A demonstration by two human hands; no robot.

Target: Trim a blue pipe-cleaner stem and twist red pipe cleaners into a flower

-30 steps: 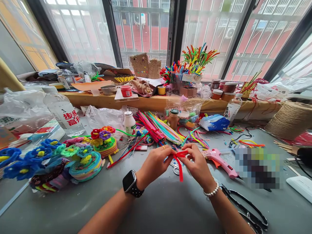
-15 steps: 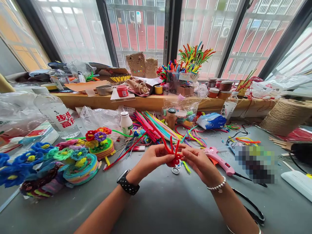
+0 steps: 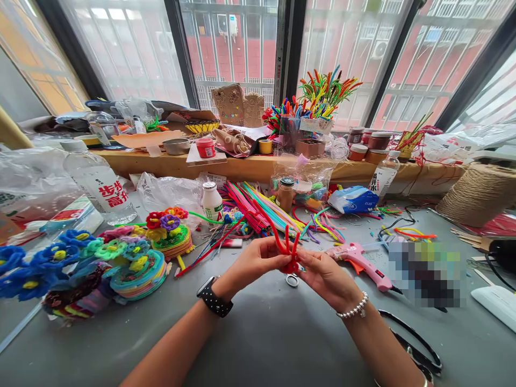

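Observation:
A red pipe cleaner flower (image 3: 291, 263) is held up over the grey table between my two hands, its loops at the bottom and several loose ends sticking upward. My left hand (image 3: 258, 263) pinches it from the left, thumb and fingers closed. From the right, my right hand (image 3: 328, 277) is closed on its other edge, partly covering the loops. Just beneath the flower lie the ring handles of scissors (image 3: 292, 280). Beyond the hands is a bundle of coloured pipe cleaners (image 3: 258, 209). To the right rests a pink glue gun (image 3: 365, 263).
Finished pipe cleaner flowers (image 3: 56, 255) and round striped pieces (image 3: 139, 274) stand at left. A small white bottle (image 3: 212, 201), a brown jar (image 3: 285, 194), a blue tissue pack (image 3: 355, 200) and a twine spool (image 3: 475, 188) line the back. A black cable loop (image 3: 427, 344) lies right.
My right hand's fingers have closed in over the flower's right side, hiding more of its loops. The view has shifted slightly, while my left hand keeps its pinch.

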